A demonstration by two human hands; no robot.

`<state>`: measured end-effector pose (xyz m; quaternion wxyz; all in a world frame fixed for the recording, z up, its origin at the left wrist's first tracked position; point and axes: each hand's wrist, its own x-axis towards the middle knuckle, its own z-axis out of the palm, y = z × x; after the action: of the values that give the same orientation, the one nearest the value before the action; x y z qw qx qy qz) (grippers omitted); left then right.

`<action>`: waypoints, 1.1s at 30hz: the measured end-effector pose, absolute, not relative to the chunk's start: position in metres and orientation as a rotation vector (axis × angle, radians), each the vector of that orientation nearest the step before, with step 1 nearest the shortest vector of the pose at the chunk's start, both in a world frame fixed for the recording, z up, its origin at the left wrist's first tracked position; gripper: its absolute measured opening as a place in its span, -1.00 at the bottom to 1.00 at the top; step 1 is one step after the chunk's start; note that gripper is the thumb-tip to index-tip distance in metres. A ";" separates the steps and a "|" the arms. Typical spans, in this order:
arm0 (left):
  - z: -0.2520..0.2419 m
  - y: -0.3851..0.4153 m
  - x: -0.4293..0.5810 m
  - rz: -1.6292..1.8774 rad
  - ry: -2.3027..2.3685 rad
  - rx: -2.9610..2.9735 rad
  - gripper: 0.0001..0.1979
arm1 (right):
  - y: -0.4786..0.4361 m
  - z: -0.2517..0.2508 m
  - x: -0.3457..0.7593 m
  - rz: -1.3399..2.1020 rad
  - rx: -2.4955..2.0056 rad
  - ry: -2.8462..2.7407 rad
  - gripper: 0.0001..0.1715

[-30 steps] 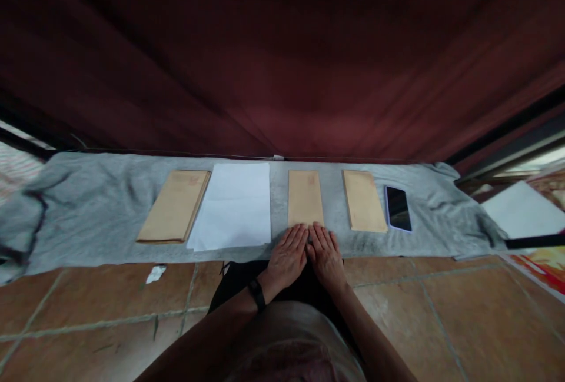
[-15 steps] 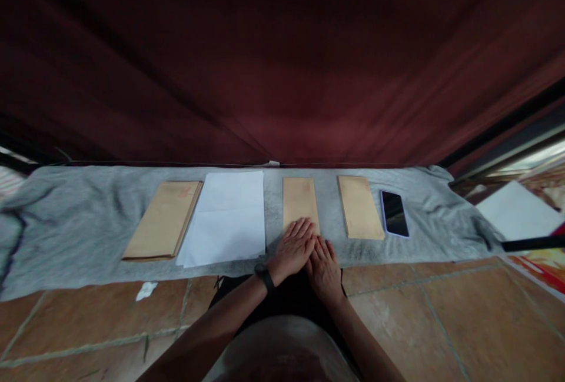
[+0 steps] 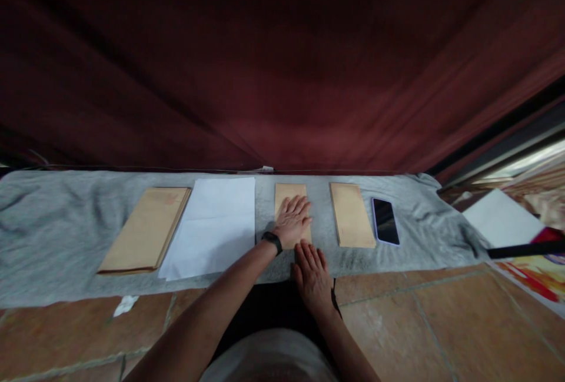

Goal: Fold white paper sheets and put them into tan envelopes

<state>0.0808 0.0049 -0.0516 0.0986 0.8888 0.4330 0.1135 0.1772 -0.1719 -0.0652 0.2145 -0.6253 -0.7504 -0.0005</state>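
Observation:
A brown envelope (image 3: pixel 289 191) lies on the grey cloth (image 3: pixel 238 173) straight in front of me. My left hand (image 3: pixel 293 217), with a black band at its wrist, rests flat on the middle of this envelope, fingers spread. At the envelope's near edge lies my right hand (image 3: pixel 312 273), palm down and fingers stretched out, holding nothing. White paper sheets (image 3: pixel 216 223) are to the left, beside a thicker stack of brown envelopes (image 3: pixel 143 229). A smaller pile of brown envelopes (image 3: pixel 352 215) lies to the right.
A phone (image 3: pixel 385 221) with a dark screen lies right of the smaller pile. Dark red fabric (image 3: pixel 273 76) hangs behind the cloth. A white board (image 3: pixel 503 217) and a black bar (image 3: pixel 525 249) are at the far right. White scrap (image 3: pixel 126 305) lies on the tiles.
My left hand has slid forward up the envelope, away from my right hand, which stays near its lower edge. The whole view has shifted slightly.

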 end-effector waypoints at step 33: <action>-0.059 -0.031 0.033 0.700 1.475 1.949 -0.39 | -0.171 -0.064 0.173 0.006 -1.739 -2.032 -0.42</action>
<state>0.0329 -0.0313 -0.0589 0.2950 0.7324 0.5544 0.2630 0.1727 -0.1712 -0.0636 0.2317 -0.6325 -0.7391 0.0023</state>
